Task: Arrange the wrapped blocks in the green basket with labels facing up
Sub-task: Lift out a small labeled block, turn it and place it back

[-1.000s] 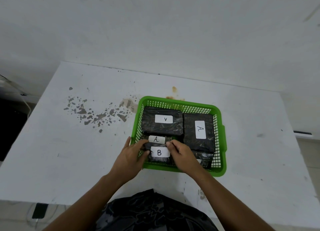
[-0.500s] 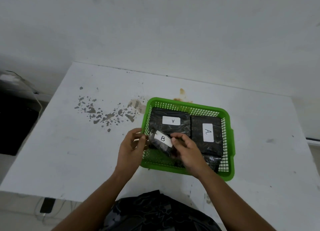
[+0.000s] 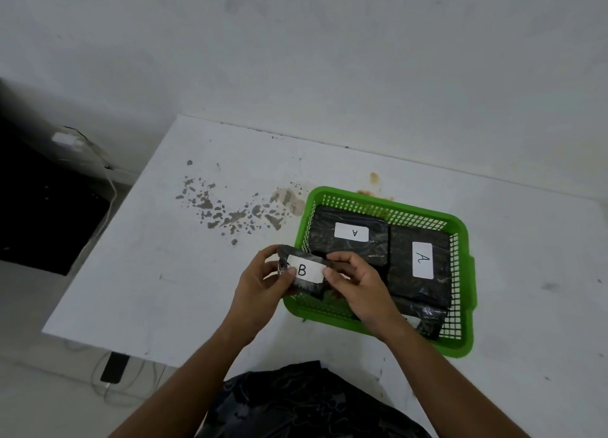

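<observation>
A small black wrapped block with a white "B" label (image 3: 304, 270) is held above the near left rim of the green basket (image 3: 460, 306), label up. My left hand (image 3: 260, 289) grips its left end and my right hand (image 3: 358, 288) grips its right end. Inside the basket lie two black wrapped blocks with "A" labels facing up: one at the back left (image 3: 350, 232), one on the right (image 3: 422, 260). Another black wrapped block (image 3: 424, 319) sits at the near right, its label hidden. My right hand covers part of the basket floor.
The basket stands on a white table (image 3: 197, 289) with grey paint chips and a rust stain left of it. The table's left edge drops to a dark area with cables. A white wall rises behind. Dark patterned clothing shows at the bottom.
Both hands have lifted the "B" block out of the basket's near left corner and moved it left over the rim. The small "A" label beneath it is no longer visible.
</observation>
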The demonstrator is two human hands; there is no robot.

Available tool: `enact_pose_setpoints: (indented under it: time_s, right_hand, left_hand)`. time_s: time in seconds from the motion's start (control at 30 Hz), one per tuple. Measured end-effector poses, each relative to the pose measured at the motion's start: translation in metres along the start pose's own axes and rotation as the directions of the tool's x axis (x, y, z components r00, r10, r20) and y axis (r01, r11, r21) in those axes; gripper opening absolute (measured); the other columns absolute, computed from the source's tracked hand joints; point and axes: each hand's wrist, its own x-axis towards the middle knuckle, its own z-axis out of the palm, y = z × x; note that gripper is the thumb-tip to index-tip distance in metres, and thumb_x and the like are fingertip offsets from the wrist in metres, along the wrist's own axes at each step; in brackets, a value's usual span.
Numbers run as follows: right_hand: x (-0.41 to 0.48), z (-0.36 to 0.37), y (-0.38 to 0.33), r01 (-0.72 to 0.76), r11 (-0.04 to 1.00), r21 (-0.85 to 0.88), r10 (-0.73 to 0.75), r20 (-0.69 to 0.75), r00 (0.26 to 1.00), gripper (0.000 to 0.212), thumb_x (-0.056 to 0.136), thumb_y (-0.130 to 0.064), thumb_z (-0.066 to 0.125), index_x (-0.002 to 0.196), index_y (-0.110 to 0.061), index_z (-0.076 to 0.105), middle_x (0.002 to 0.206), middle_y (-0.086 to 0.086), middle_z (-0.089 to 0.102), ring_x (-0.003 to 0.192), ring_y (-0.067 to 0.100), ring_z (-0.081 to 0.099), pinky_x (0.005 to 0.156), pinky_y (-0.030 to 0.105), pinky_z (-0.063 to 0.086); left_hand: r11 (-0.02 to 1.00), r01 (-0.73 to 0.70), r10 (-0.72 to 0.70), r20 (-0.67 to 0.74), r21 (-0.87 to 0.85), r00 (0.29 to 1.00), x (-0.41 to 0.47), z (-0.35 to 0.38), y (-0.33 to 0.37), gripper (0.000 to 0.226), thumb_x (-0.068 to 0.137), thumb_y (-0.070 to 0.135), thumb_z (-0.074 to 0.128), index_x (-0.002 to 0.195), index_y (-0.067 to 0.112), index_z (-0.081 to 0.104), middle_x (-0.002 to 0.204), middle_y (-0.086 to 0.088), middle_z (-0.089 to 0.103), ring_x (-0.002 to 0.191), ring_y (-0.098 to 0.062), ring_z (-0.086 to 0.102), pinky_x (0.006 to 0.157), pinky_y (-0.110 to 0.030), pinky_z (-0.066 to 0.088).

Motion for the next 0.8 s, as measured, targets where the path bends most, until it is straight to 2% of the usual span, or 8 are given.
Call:
enact_pose_setpoints:
  time_s: [0.1, 0.17, 0.27, 0.43, 0.5, 0.57, 0.63, 0.8]
  right_hand:
    - [-0.001, -0.012, -0.003, 0.042, 0.998, -0.044, -0.041, 0.031, 0.999, 0.024, 0.085, -0.02, 0.072, 0.104, -0.034, 0.065, 0.105, -0.002, 0.071, 0.088, 0.012, 0.07, 0.071, 0.019, 0.053]
    - [-0.001, -0.024, -0.001, 0.059, 0.994, -0.095, -0.065, -0.057, 0.996, 0.02, 0.087, -0.021, 0.07, 0.101, -0.034, 0.065, 0.104, -0.005, 0.07, 0.092, 0.006, 0.067, 0.074, 0.02, 0.054]
    - [-0.002, -0.045, 0.006, 0.018, 0.982, -0.187, -0.058, -0.21, 0.976, 0.017, 0.089, -0.025, 0.067, 0.101, -0.036, 0.063, 0.107, -0.009, 0.068, 0.096, 0.001, 0.063, 0.082, 0.025, 0.053]
    - [-0.007, -0.054, 0.025, -0.007, 0.874, -0.487, -0.026, -0.062, 0.998, 0.018, 0.088, -0.026, 0.068, 0.102, -0.035, 0.061, 0.104, -0.009, 0.067, 0.088, 0.005, 0.065, 0.074, 0.018, 0.053]
    - [-0.006, -0.045, 0.036, 0.013, 0.822, -0.57, -0.032, -0.023, 0.999, 0.015, 0.087, -0.027, 0.069, 0.1, -0.03, 0.063, 0.097, -0.008, 0.07, 0.084, 0.005, 0.065, 0.078, 0.026, 0.055]
    - [-0.001, -0.034, 0.048, 0.024, 0.744, -0.667, -0.071, -0.043, 0.997, 0.016, 0.086, -0.033, 0.067, 0.1, -0.026, 0.062, 0.097, -0.006, 0.072, 0.089, 0.011, 0.065, 0.088, 0.034, 0.045]
    - [0.004, -0.026, 0.054, 0.018, 0.642, -0.767, -0.117, -0.075, 0.99, 0.018, 0.087, -0.038, 0.063, 0.099, -0.026, 0.059, 0.099, -0.004, 0.071, 0.095, 0.017, 0.061, 0.085, 0.034, 0.029]
    - [0.01, -0.019, 0.057, 0.031, 0.434, -0.9, -0.231, -0.078, 0.97, 0.017, 0.091, -0.039, 0.055, 0.09, -0.025, 0.064, 0.089, -0.001, 0.07, 0.091, 0.023, 0.058, 0.079, 0.037, 0.023]
  left_hand:
    - [0.946, -0.129, 0.124, 0.035, 0.297, 0.992, 0.002, 0.004, -0.005, 0.039, 0.085, 0.013, 0.066, 0.118, 0.031, 0.054, 0.113, 0.002, 0.065, 0.102, -0.011, 0.063, 0.079, -0.024, 0.056]
    - [0.829, -0.259, 0.267, 0.057, 0.496, 0.962, 0.004, 0.006, -0.01, 0.044, 0.084, 0.016, 0.068, 0.122, 0.026, 0.051, 0.118, 0.006, 0.057, 0.107, -0.002, 0.053, 0.084, -0.02, 0.05]
    - [0.709, -0.346, 0.372, 0.09, 0.614, 0.924, 0.008, 0.007, -0.015, 0.041, 0.084, 0.016, 0.067, 0.12, 0.025, 0.051, 0.118, 0.005, 0.053, 0.108, -0.008, 0.05, 0.086, -0.028, 0.048]
    - [0.556, -0.379, 0.326, 0.226, 0.74, 0.918, 0.009, 0.011, -0.029, 0.04, 0.082, 0.012, 0.069, 0.119, 0.016, 0.055, 0.126, -0.006, 0.049, 0.117, -0.021, 0.042, 0.096, -0.046, 0.047]
    - [0.447, -0.419, 0.312, 0.301, 0.791, 0.901, 0.008, 0.01, -0.034, 0.048, 0.079, 0.018, 0.073, 0.122, 0.016, 0.053, 0.131, -0.009, 0.045, 0.122, -0.025, 0.035, 0.1, -0.047, 0.043]
    - [0.321, -0.469, 0.291, 0.386, 0.823, 0.875, 0.008, 0.008, -0.038, 0.057, 0.075, 0.03, 0.075, 0.125, 0.017, 0.05, 0.135, -0.012, 0.041, 0.125, -0.03, 0.03, 0.099, -0.049, 0.041]
    - [0.239, -0.492, 0.258, 0.434, 0.837, 0.863, 0.005, 0.006, -0.04, 0.062, 0.074, 0.043, 0.072, 0.126, 0.017, 0.048, 0.138, -0.013, 0.038, 0.126, -0.031, 0.027, 0.099, -0.049, 0.041]
    - [0.217, -0.48, 0.206, 0.441, 0.85, 0.874, 0.0, 0.006, -0.043, 0.069, 0.075, 0.057, 0.064, 0.128, 0.018, 0.046, 0.142, -0.013, 0.034, 0.13, -0.031, 0.024, 0.102, -0.05, 0.04]
